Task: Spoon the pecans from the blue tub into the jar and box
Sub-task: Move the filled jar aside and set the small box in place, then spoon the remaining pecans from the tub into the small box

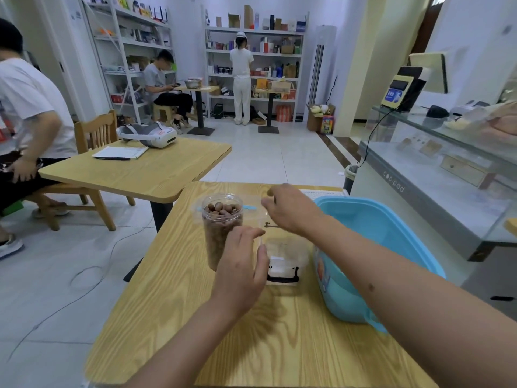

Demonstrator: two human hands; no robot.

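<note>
A clear jar (pixel 222 228) filled to the brim with brown pecans stands on the wooden table (pixel 173 312). Right beside it sits a clear plastic box (pixel 288 247) with its hinged lid (pixel 253 201) folded back; I see no pecans in it. My left hand (pixel 242 271) is curled between jar and box, thumb and fingers pinching the box's left wall. My right hand (pixel 291 210) reaches over the box, fingertips pinched at the edge of the lid. The blue tub (pixel 383 233) stands at the right under my right forearm; the inside that shows holds nothing.
A blue strip (pixel 249 207) shows behind the jar, under the lid. A second wooden table (pixel 156 175) with a headset and papers stands at the far left, a person seated beside it. A glass counter (pixel 436 175) runs along the right. Cables trail on the floor at the left.
</note>
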